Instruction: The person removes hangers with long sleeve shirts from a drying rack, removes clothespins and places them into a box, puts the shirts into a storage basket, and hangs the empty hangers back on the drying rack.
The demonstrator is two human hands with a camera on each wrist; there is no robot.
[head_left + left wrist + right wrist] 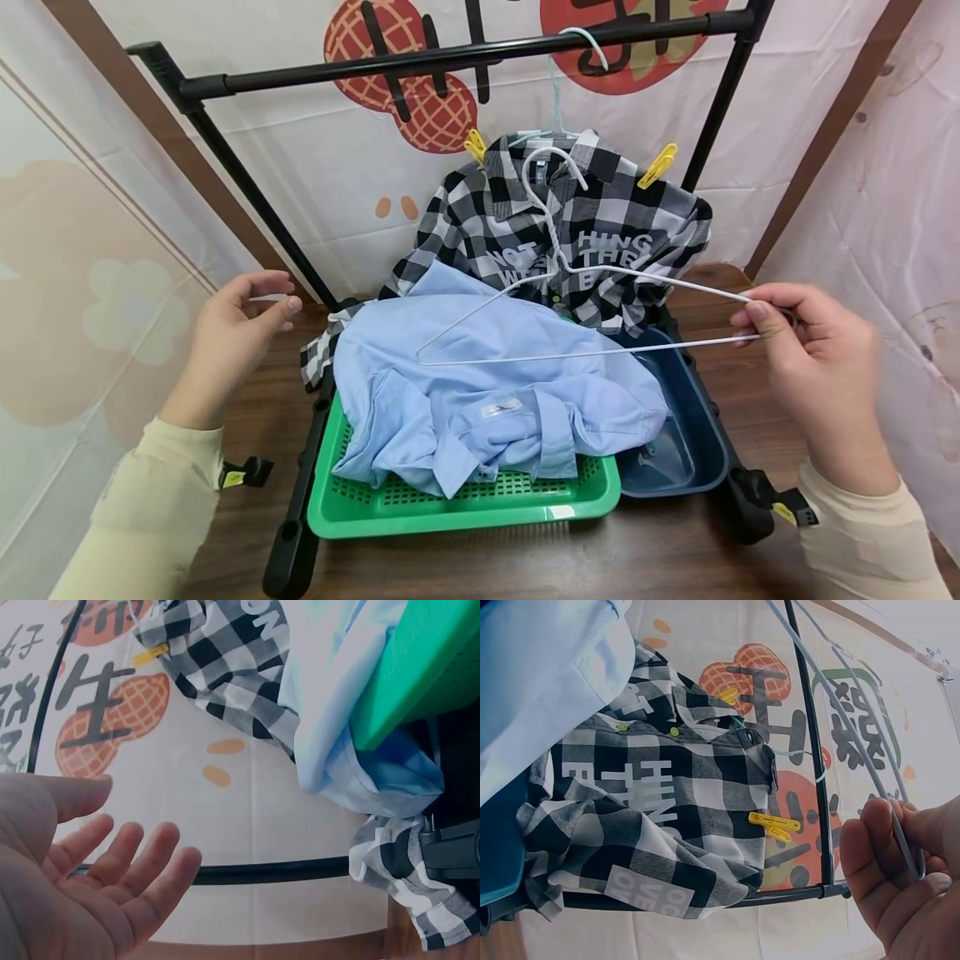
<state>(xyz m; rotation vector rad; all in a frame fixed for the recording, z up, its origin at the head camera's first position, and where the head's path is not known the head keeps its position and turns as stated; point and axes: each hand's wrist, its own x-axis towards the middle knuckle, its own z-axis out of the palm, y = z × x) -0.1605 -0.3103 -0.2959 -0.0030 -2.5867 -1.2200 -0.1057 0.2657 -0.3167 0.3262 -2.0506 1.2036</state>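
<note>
While your right hand (821,367) pinches one end of the white hanger (556,246) at right of the head view, the wire reaches leftward to centre, hook up. Gripped corner hidden by your fingers there; the right wrist view shows the bend, but the wire runs off its top edge. Your left hand (236,337), left of frame, fingers loosely spread, well apart from the hanger. Centre: light-blue shirt (450,333) covers much of the green basket (465,523); can't tell whether wire touches cloth. Upper centre: checked shirt (465,217), lettering partly hidden.
</note>
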